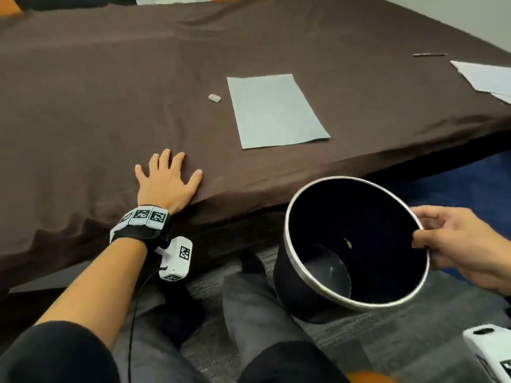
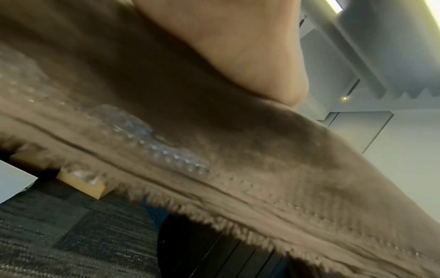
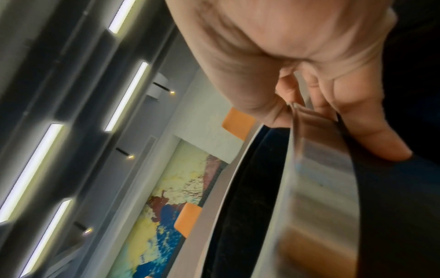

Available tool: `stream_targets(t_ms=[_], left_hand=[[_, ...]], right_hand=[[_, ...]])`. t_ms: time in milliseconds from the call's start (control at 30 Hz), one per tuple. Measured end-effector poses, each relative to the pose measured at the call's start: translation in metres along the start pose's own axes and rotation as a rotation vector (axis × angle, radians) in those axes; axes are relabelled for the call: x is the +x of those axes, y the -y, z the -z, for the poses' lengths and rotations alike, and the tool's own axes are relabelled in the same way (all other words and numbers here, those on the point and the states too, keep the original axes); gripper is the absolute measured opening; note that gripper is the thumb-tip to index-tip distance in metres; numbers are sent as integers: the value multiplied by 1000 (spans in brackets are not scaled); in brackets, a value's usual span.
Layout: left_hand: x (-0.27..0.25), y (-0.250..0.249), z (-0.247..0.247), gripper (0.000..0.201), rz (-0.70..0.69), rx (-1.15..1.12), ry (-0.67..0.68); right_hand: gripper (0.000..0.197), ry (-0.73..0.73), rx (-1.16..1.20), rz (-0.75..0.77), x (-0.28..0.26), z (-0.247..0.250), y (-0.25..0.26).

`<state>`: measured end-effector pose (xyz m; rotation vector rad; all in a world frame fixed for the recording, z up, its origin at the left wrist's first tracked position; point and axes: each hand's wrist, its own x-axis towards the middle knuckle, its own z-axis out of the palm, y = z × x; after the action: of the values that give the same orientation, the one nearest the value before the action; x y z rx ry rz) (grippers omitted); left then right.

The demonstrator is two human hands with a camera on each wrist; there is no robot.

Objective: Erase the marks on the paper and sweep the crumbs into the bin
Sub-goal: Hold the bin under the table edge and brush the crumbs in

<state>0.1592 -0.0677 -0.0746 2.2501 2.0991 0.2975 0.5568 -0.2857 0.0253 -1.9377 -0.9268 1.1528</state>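
Note:
A white sheet of paper (image 1: pixel 276 110) lies flat on the brown tablecloth (image 1: pixel 110 92), with a small grey eraser (image 1: pixel 214 98) just to its left. My left hand (image 1: pixel 166 178) rests flat on the cloth near the table's front edge, fingers spread and holding nothing. My right hand (image 1: pixel 453 241) grips the metal rim of a black round bin (image 1: pixel 356 244), thumb inside the rim. The bin is tilted, its mouth facing up toward me, below the table's edge. In the right wrist view my fingers (image 3: pixel 371 131) pinch the bin's rim (image 3: pixel 321 178).
More white sheets (image 1: pixel 486 77) lie at the table's right edge, with a pencil (image 1: pixel 430 54) beyond them. My legs in grey trousers (image 1: pixel 249 313) are on the grey carpet beneath the bin. The cloth's fringed hem (image 2: pixel 214 225) hangs over the table edge.

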Motion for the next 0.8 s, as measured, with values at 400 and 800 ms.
stream_targets(t_ms=[400,800], left_hand=[[0,0,-4,68,-4,38,-34],[-1,1,-5,71,1,34,-71]], right_hand=[[51,-298,151,-342,108,-68,-141],[24,-489,350,-603,215,-153,-308]])
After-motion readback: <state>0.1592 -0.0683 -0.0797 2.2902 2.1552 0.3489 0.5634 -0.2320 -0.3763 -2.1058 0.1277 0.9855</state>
